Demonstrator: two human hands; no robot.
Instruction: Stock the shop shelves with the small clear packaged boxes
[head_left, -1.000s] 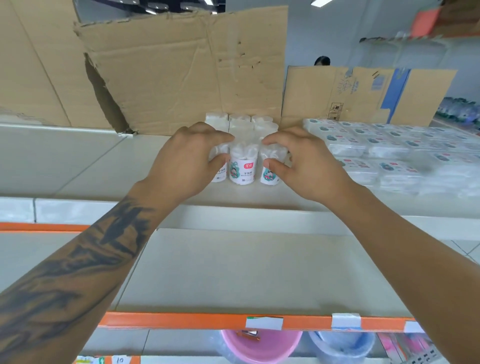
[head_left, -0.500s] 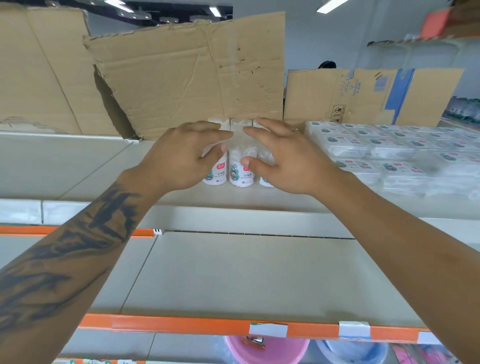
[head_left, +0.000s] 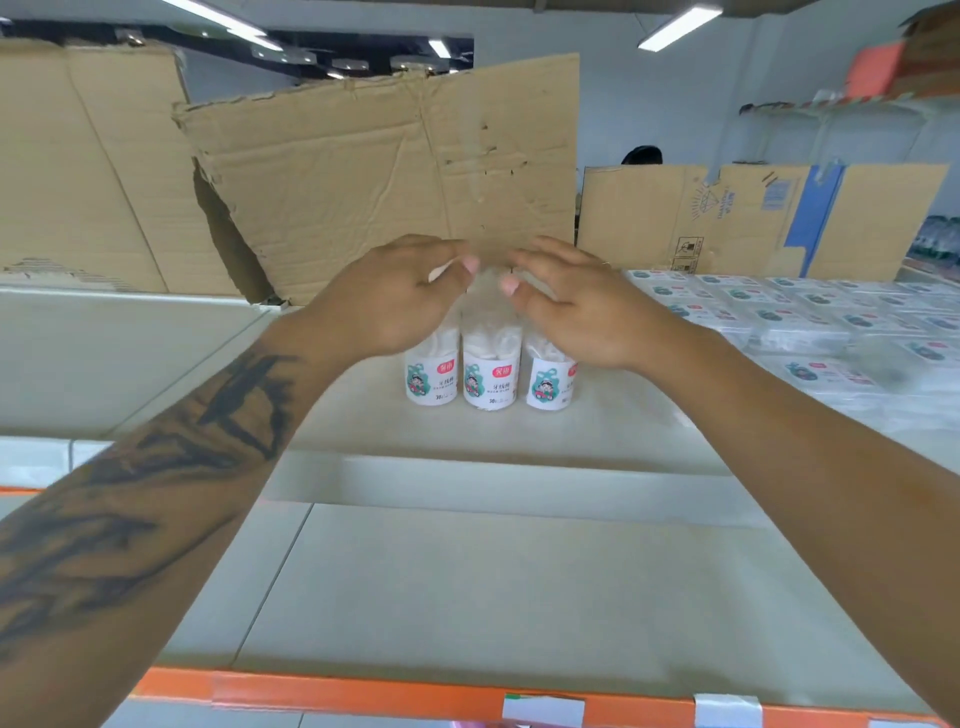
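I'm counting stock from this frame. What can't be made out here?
- Head view: containers behind the front row of three, hidden by the left hand and right hand.
- Flat packs at right: blurred, cut by the edge.
- Small label print: too small.
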